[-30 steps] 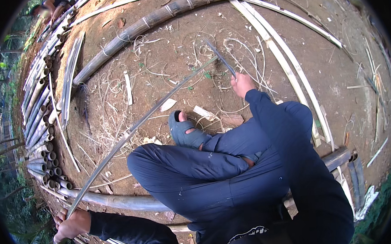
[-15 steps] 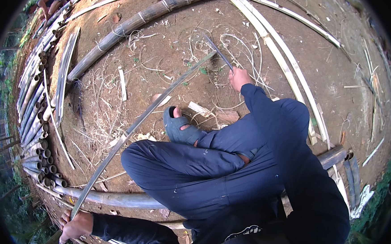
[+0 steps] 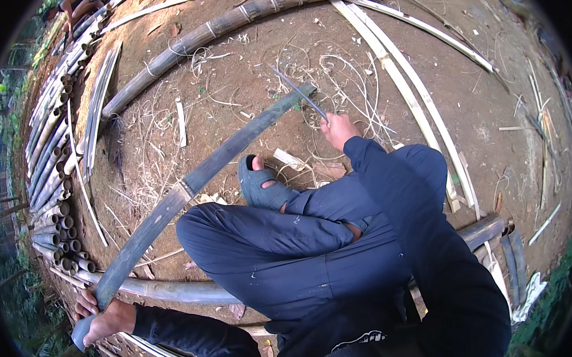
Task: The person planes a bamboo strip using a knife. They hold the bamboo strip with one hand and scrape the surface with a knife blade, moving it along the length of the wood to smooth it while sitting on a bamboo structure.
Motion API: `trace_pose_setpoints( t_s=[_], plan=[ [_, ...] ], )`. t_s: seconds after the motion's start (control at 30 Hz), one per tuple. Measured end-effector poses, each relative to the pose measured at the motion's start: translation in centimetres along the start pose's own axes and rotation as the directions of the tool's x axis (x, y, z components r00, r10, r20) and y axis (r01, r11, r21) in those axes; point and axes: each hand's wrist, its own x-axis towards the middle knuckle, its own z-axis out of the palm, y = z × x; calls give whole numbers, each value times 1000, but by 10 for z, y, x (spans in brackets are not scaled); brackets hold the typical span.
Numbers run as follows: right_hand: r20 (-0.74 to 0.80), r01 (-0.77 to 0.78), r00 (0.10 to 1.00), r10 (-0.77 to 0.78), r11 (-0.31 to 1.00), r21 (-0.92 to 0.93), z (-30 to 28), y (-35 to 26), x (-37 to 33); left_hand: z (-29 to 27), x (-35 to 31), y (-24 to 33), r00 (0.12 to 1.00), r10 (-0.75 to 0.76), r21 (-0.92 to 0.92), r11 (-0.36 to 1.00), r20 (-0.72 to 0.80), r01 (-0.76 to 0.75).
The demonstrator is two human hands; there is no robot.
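Both hands (image 3: 104, 318) outstretched, gripping bamboo strip (image 3: 188, 184) and knife (image 3: 299, 93).

We cannot see the near end of the bamboo strip (image 3: 188, 184): it runs under the left hand (image 3: 105, 320) and fades into the dark rim. The knife (image 3: 297, 91) handle is buried in the right hand (image 3: 339, 129), whose fingers curl out of sight. Our legs cover part of the pole (image 3: 168, 292) beneath us. The stacked stalks (image 3: 51, 193) blur toward the left edge. The foot in the sandal (image 3: 263, 188) is mostly tucked under a knee.
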Motion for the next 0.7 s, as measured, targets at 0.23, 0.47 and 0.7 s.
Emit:
trace_pose_setpoints(
  t_s=[0.23,0.47,0.7],
  plan=[
    [-79,407,913,-401,872,270,-13,-122,-63,14,-13,13,917,-42,-266,951,396,158],
    [5,555,825,-566,811,186,-77,-183,-116,35,-23,27,802,114,-449,870,586,205],
    [76,217,974,-215,976,-7,-77,-70,-43,27,-26,19,885,115,-348,936,451,56]
  ],
)
